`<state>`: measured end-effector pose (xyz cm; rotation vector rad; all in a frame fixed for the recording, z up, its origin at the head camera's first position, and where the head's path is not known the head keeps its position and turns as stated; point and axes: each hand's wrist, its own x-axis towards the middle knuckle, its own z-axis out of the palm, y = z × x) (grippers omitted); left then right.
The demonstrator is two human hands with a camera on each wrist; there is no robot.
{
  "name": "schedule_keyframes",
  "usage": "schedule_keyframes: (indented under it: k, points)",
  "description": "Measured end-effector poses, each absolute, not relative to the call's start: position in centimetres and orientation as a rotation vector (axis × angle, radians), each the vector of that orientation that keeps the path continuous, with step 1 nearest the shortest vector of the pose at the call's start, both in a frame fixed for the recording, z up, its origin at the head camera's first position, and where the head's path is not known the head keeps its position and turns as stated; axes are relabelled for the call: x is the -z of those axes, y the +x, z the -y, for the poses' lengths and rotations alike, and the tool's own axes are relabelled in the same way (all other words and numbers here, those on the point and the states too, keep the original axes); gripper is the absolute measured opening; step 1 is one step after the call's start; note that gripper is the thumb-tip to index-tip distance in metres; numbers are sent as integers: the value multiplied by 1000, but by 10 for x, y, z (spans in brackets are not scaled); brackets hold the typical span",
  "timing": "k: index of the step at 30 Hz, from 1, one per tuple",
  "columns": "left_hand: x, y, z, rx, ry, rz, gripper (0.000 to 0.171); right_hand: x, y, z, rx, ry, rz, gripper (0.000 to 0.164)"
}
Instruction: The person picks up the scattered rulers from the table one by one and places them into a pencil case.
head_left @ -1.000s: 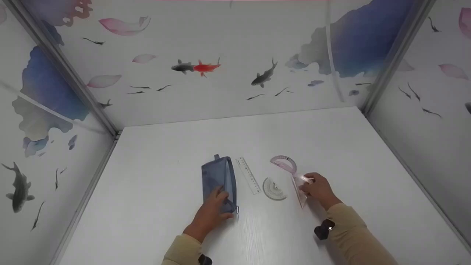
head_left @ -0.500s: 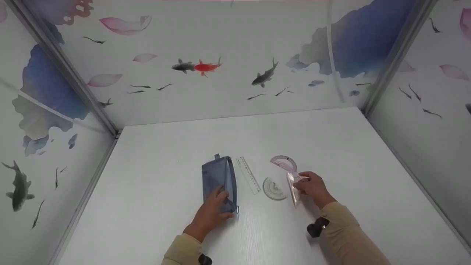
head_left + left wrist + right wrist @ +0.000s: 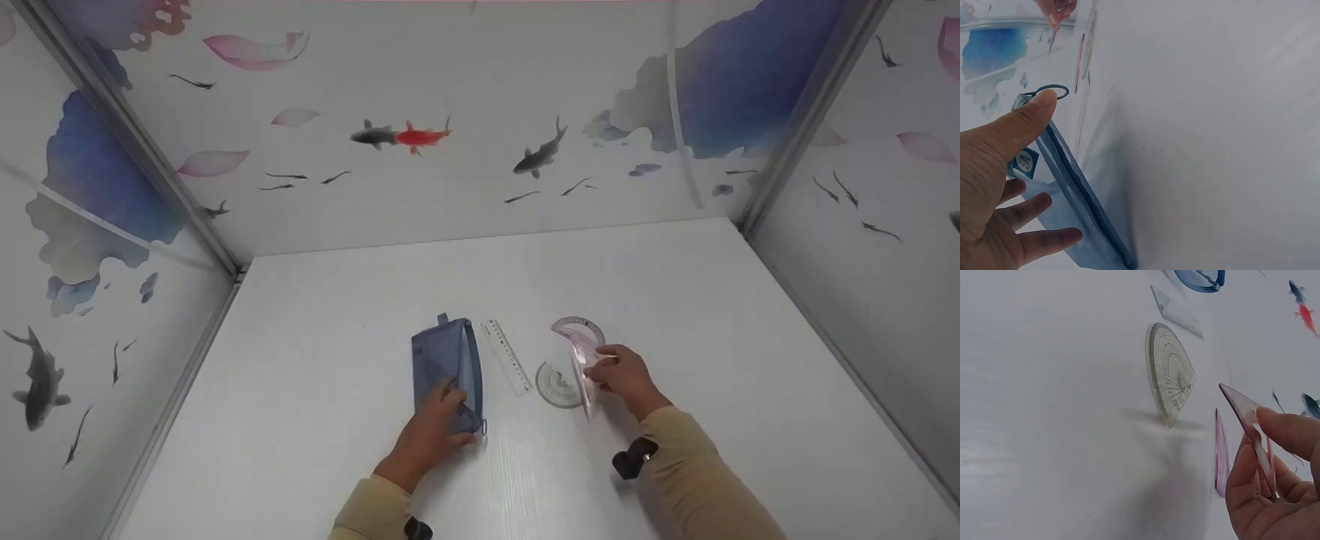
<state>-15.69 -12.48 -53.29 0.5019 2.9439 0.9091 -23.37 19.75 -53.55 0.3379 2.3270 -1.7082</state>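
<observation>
A blue mesh zip pouch [image 3: 435, 352] lies on the white table with its zip side facing right. My left hand [image 3: 426, 435] rests on its near end; in the left wrist view the thumb [image 3: 1022, 126] lies by the zip's ring [image 3: 1060, 87] and the other fingers spread over the mesh. My right hand [image 3: 630, 381] pinches a pink see-through set square [image 3: 1241, 404] between thumb and fingers, raised on edge above the table. Left of it lies a clear protractor [image 3: 555, 388], partly overlapped by the set square in the head view. A pink protractor [image 3: 589, 327] lies just beyond.
A clear ruler [image 3: 507, 357] lies slantwise between the pouch and the clear protractor. White panels painted with fish and petals stand at the back [image 3: 465, 202] and both sides of the table. Each wrist bears a black camera.
My right hand has moved left with the set square, from right of the clear protractor to its right edge. The left hand and pouch have stayed in place.
</observation>
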Motion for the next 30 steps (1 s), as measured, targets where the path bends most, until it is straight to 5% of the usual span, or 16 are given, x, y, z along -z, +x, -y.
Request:
schedule_keyframes:
  k: [30]
  points:
    - [539, -157, 124, -921, 506, -2956, 58, 522, -241, -162, 1736, 242, -2311, 53]
